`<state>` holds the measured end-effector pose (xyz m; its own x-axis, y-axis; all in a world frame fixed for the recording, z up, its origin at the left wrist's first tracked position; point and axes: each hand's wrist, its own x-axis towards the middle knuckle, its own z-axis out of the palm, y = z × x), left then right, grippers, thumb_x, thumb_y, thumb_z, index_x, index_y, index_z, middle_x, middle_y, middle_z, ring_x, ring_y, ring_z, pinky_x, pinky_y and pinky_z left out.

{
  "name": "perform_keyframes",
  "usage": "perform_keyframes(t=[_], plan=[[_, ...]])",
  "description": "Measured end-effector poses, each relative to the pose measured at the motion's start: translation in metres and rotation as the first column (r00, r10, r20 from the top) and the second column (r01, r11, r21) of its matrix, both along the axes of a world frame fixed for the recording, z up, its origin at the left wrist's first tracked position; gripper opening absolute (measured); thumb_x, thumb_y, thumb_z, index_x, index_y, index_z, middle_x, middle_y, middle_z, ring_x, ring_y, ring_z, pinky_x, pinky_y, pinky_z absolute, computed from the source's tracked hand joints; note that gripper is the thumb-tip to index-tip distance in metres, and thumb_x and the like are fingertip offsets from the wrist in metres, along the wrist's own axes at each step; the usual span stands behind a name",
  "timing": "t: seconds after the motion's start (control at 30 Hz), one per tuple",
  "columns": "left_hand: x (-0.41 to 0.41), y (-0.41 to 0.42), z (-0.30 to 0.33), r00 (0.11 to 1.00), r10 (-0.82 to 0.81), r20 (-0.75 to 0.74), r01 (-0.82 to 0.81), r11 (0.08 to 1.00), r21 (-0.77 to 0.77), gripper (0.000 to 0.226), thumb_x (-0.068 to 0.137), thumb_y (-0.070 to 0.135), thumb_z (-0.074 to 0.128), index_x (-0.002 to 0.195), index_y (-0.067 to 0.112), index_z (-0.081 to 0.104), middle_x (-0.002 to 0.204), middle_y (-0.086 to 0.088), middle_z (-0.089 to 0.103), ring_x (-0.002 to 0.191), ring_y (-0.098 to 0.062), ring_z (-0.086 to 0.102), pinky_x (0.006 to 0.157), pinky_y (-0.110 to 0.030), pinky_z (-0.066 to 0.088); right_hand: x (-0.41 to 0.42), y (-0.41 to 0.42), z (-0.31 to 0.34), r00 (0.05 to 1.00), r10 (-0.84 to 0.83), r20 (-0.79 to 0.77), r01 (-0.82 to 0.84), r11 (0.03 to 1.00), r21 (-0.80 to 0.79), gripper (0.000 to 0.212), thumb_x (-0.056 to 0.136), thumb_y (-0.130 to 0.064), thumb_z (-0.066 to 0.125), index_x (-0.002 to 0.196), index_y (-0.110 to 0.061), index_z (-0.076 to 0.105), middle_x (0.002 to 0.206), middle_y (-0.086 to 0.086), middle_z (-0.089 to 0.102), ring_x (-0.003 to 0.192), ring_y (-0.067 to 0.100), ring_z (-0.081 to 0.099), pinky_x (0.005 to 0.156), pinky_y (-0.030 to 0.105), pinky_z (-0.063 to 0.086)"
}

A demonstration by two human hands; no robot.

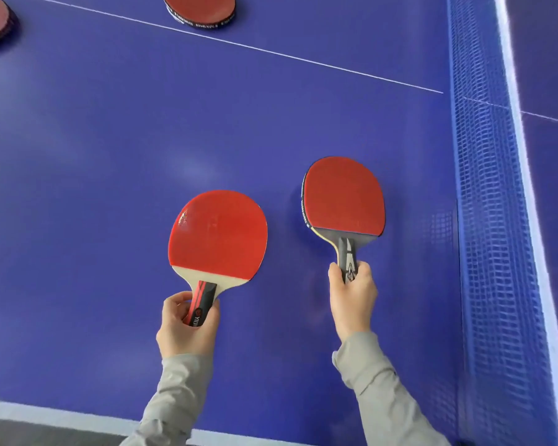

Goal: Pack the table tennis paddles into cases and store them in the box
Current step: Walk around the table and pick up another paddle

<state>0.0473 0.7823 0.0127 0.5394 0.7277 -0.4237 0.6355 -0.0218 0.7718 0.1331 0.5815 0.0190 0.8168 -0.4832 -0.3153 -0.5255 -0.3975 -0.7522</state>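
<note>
I'm seeing left hand [187,320] gripping left paddle [218,235], right hand [351,297] gripping right paddle [343,199] nearer net [493,220]; both blades pointing away, over blue table [110,156].

left hand [187,323] grips paddle [218,235]; right hand [351,297] grips second paddle [343,197]

The bench [110,156] is deep blue with thin white lines. Both near paddles are red-faced — one handle [201,302] red and black, the other handle [348,257] grey and black. The net [490,188] is blue mesh, white-edged.
</note>
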Motion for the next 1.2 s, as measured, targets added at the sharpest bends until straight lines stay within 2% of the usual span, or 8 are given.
perform_keyframes(t=[0.3,0.4,0.47,0.53,0.7,0.83,1.03,1.2], plan=[[-0.020,-0.038,-0.012,0.988,-0.153,-0.017,0.149,0.978,-0.146,0.029,0.073,0.031,0.072,0.077,0.041,0.045,0.068,0.010,0.057,0.050,0.006,0.052,0.035,-0.009,0.034,-0.125,0.009,0.012,0.993,-0.098,-0.059,0.102,0.993,0.067,0.017,0.086,-0.025,0.063,0.083,-0.013,0.051,0.074,0.004,0.056,0.066,0.019,0.049,0.062,0.035,0.044],[-0.029,-0.036,-0.017,0.954,-0.301,0.011,0.296,0.933,-0.207,0.037,0.072,0.027,0.075,0.083,0.043,0.044,0.077,0.012,0.058,0.060,0.002,0.057,0.046,-0.008,0.040,-0.136,0.015,0.014,0.992,-0.110,-0.054,0.113,0.992,0.062,0.019,0.086,-0.027,0.063,0.087,-0.011,0.052,0.078,0.005,0.059,0.069,0.020,0.052,0.067,0.037,0.046],[-0.034,-0.030,-0.018,0.919,-0.390,0.055,0.389,0.876,-0.285,0.043,0.069,0.025,0.077,0.095,0.039,0.046,0.083,0.005,0.060,0.071,-0.013,0.061,0.063,-0.024,0.051,-0.140,0.020,0.016,0.993,-0.111,-0.034,0.113,0.992,0.061,0.020,0.086,-0.026,0.063,0.088,-0.010,0.053,0.077,0.004,0.058,0.069,0.019,0.052,0.067,0.037,0.046],[-0.035,-0.022,-0.016,0.881,-0.460,0.110,0.467,0.810,-0.355,0.050,0.068,0.019,0.077,0.106,0.029,0.046,0.088,-0.002,0.061,0.078,-0.021,0.059,0.076,-0.035,0.052,-0.142,0.027,0.018,0.995,-0.099,-0.015,0.100,0.993,0.058,0.020,0.086,-0.025,0.064,0.087,-0.009,0.053,0.075,0.004,0.058,0.069,0.020,0.052,0.067,0.038,0.046],[-0.035,-0.002,-0.011,0.767,-0.610,0.198,0.626,0.646,-0.437,0.059,0.074,-0.005,0.073,0.122,0.014,0.045,0.097,-0.008,0.062,0.087,-0.020,0.060,0.080,-0.020,0.047,-0.140,0.052,0.025,0.999,-0.053,0.003,0.053,0.998,0.039,0.022,0.086,-0.030,0.063,0.086,-0.011,0.051,0.078,0.002,0.057,0.069,0.015,0.051,0.066,0.034,0.044],[-0.031,0.010,-0.010,0.728,-0.645,0.232,0.656,0.559,-0.507,0.069,0.069,-0.010,0.075,0.125,0.015,0.042,0.101,-0.011,0.062,0.092,-0.022,0.061,0.092,-0.034,0.047,-0.132,0.078,0.025,1.000,-0.007,0.019,0.007,1.000,0.016,0.023,0.086,-0.030,0.063,0.086,-0.011,0.050,0.081,0.003,0.057,0.072,0.018,0.052,0.064,0.031,0.040],[-0.030,0.020,-0.016,0.692,-0.666,0.279,0.682,0.476,-0.555,0.073,0.071,-0.023,0.064,0.130,0.012,0.040,0.102,-0.007,0.062,0.085,-0.013,0.064,0.075,-0.020,0.053,-0.122,0.109,0.012,0.996,0.083,-0.017,-0.083,0.997,-0.002,0.031,0.087,-0.035,0.061,0.094,-0.006,0.053,0.092,0.006,0.058,0.090,0.025,0.056,0.078,0.039,0.047],[-0.029,0.021,-0.017,0.695,-0.652,0.301,0.680,0.462,-0.570,0.072,0.072,-0.025,0.061,0.132,0.010,0.039,0.102,-0.009,0.061,0.083,-0.015,0.063,0.076,-0.022,0.054,-0.128,0.114,0.000,0.991,0.134,-0.018,-0.134,0.990,-0.050,0.035,0.087,-0.045,0.058,0.090,-0.010,0.052,0.092,0.001,0.053,0.095,0.021,0.049,0.081,0.037,0.046]])
